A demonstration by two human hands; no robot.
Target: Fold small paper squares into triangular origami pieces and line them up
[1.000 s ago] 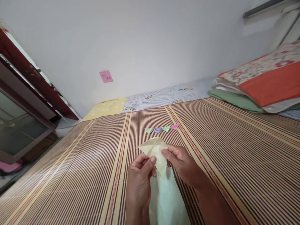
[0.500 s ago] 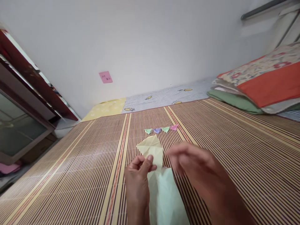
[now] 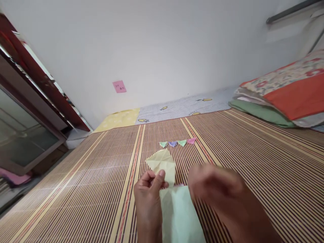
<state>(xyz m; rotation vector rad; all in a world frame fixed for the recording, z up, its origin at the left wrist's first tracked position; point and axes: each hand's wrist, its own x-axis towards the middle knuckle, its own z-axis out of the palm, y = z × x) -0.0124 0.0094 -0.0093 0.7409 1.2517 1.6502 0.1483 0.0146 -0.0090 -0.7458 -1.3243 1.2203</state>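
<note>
My left hand [image 3: 150, 194] pinches a creased pale yellow sheet of paper [image 3: 163, 163] between thumb and fingers. One corner of the sheet points left. Off to the right, my right hand [image 3: 215, 184] is in the air, apart from the paper and smeared by motion, so its fingers do not show clearly. Below the yellow sheet lies a pale green sheet [image 3: 183, 214], partly behind my left hand. A bit of something pinkish shows at its top edge. Farther off, several small folded paper triangles [image 3: 177, 143] in green, purple and pink lie in a row.
A striped mat [image 3: 88, 189] spreads beneath everything. Folded bedding [image 3: 288, 98] is piled at the far right. A checked cloth [image 3: 174, 108] runs along the white wall, which bears a pink note [image 3: 119, 86]. On the left stands a cabinet with a glass pane [image 3: 25, 135].
My right hand has moved slightly right and down, with its fingers curled in more. My left hand keeps its pinch on the yellow paper. The whole view has shifted a little.
</note>
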